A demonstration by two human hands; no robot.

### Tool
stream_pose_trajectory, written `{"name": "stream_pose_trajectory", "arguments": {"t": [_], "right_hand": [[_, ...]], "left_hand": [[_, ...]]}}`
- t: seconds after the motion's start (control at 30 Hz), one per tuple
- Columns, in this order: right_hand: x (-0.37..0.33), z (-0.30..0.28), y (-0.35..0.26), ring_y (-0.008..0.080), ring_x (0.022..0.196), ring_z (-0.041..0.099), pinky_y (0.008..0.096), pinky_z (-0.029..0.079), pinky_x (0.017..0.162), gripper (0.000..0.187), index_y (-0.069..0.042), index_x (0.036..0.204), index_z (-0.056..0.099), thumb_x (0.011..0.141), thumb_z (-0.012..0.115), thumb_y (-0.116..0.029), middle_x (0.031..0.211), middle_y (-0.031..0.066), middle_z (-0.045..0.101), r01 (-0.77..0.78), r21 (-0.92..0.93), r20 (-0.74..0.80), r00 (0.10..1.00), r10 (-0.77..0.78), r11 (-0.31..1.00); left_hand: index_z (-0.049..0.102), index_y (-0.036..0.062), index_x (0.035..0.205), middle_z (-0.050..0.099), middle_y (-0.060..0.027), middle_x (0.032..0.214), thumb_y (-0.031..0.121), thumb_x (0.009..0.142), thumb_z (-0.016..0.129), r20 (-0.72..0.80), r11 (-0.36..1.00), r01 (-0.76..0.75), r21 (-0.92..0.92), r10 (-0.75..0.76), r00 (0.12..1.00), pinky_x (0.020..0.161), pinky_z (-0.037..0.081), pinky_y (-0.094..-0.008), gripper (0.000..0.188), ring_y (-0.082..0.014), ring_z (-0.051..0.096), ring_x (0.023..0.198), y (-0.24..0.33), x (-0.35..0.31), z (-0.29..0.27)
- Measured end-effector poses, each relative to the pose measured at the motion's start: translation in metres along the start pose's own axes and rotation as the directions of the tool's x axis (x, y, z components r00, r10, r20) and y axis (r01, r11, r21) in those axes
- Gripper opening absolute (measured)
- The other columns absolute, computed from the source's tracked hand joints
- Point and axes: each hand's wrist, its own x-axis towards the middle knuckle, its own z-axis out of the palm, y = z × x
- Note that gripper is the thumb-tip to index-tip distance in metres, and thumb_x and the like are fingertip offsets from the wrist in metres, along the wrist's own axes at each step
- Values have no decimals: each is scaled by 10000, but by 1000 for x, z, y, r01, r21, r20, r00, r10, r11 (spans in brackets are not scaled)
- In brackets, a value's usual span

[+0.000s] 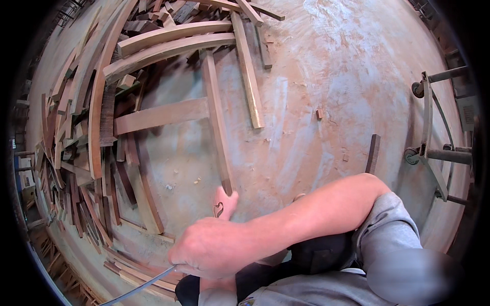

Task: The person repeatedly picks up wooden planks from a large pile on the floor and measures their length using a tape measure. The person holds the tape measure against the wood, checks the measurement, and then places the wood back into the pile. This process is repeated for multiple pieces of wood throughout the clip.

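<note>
My left hand [225,201] is closed round the near end of a long wooden strip [216,117], which runs away from me over the floor. A wooden crosspiece [162,115] meets this strip from the left, and two slightly curved wooden pieces [171,51] lie near its far end. Nearer to me, my right hand [212,250] crosses over my left forearm, closed on a thin grey-blue strip [140,288] that runs out to the lower left. Most of the right fingers are hidden behind the back of the hand, and what kind of strip it is I cannot tell.
A large heap of wooden offcuts [81,127] fills the left side. Another straight wooden strip [247,76] lies ahead on the dusty floor [301,148]. A small wood block [319,114] and a dark strip [373,153] lie to the right, near a wheeled metal frame [427,148].
</note>
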Motion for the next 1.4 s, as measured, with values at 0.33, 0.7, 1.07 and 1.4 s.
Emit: {"name": "stream_pose_trajectory", "arguments": {"t": [0.33,0.7,1.07,1.4], "right_hand": [[20,21,10,472,621,572,553,447,554,178,-56,689,570,771,653,-192,627,202,576,42,-1,-129,991,-42,999],[19,58,10,501,615,545,586,421,560,137,-55,657,563,652,646,-164,591,222,539,3,-171,-203,979,-38,985],[35,68,12,458,646,596,545,453,577,122,-49,697,609,785,611,-134,611,211,575,78,-20,-50,996,-79,997],[39,55,6,416,788,617,477,491,669,113,-47,850,645,877,591,-142,770,190,633,-100,-28,200,974,103,995]], "left_hand": [[568,-63,1152,651,-218,1025,244,802,655,436,800,336,-497,-105,894,774,500,-415,473,-288,650,910,-126,-70,-4],[598,-48,1103,662,-188,947,263,777,676,470,820,334,-466,-90,878,748,504,-406,457,-273,656,860,-116,-61,2],[628,-34,1055,674,-158,868,282,753,696,285,950,140,-278,-57,957,722,509,-396,442,-259,661,811,-117,-80,-119],[656,-21,1011,685,-131,797,299,731,715,-56,978,95,-184,-107,993,698,513,-387,429,-246,665,765,-144,-162,-197]]}}
